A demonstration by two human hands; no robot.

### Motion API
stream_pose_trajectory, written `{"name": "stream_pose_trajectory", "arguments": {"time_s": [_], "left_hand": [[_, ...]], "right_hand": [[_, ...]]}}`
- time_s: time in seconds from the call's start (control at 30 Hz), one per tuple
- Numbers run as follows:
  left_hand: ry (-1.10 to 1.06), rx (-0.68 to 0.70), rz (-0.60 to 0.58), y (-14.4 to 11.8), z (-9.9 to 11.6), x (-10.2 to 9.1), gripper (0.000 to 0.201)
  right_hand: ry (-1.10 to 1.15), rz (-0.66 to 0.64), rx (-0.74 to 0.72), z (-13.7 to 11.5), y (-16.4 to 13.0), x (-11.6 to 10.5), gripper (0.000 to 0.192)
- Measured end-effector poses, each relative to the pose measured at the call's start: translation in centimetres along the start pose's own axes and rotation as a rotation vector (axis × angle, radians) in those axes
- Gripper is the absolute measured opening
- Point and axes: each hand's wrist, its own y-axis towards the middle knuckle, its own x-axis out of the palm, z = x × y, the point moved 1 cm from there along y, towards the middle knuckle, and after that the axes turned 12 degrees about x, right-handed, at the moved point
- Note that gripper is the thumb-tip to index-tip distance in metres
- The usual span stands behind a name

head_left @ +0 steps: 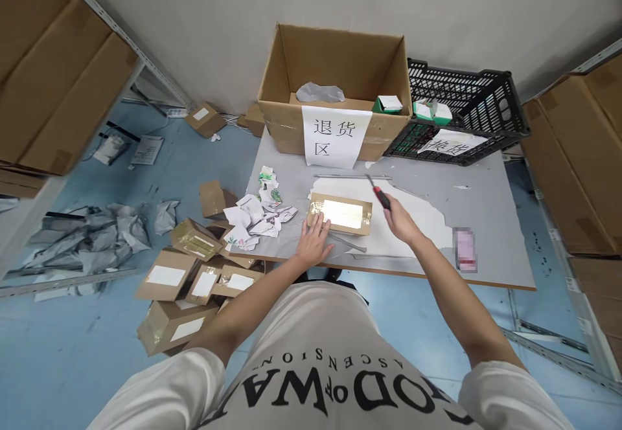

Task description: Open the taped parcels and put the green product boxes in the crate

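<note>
A: Small taped box [341, 214] position?
B: Flat on the grey surface [486, 223], in front of the big open carton [335, 87].
A: Hands?
B: Left hand [312, 241] at the box's near-left corner, fingers released, spread flat. Right hand [399, 217] just right of the box, fingers clenched on a red-handled cutter [378, 192]. Torn paper [260, 213] left of the box

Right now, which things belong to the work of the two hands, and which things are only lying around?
In hand:
- left hand pressing the taped parcel
- right hand gripping the red-handled cutter

Lying about:
- torn paper scraps at the table's left edge
- big carton with a paper sign
- black crate
- small boxes on the floor
- grey bags
</note>
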Motion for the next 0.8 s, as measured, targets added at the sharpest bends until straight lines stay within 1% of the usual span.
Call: {"name": "stream_pose_trajectory", "arguments": {"time_s": [0.07, 0.13, 0.17, 0.23, 0.33, 0.57, 0.8], "left_hand": [[0.012, 0.004, 0.0, 0.1, 0.0, 0.3, 0.074], [0.02, 0.004, 0.003, 0.2, 0.0, 0.4, 0.073], [0.022, 0.003, 0.004, 0.3, 0.0, 0.5, 0.073], [0.021, -0.002, 0.002, 0.3, 0.1, 0.5, 0.072], [0.012, -0.01, -0.003, 0.3, 0.1, 0.5, 0.072], [0.001, -0.004, 0.001, 0.3, -0.1, 0.3, 0.071], [-0.006, 0.004, 0.003, 0.2, -0.2, 0.3, 0.072]], "right_hand": [[-0.052, -0.137, -0.143, -3.8, 0.9, 0.0, 0.053], [-0.117, -0.271, -0.261, -6.9, 1.8, 0.9, 0.049], [-0.169, -0.319, -0.282, -8.0, 2.3, 1.4, 0.048], [-0.29, -0.388, -0.285, -9.4, 3.1, 2.4, 0.047], [-0.422, -0.42, -0.271, -9.9, 4.1, 3.2, 0.047], [-0.509, -0.424, -0.329, -9.6, 5.0, 3.6, 0.048], [-0.555, -0.422, -0.372, -10.1, 5.1, 2.9, 0.049]]}}
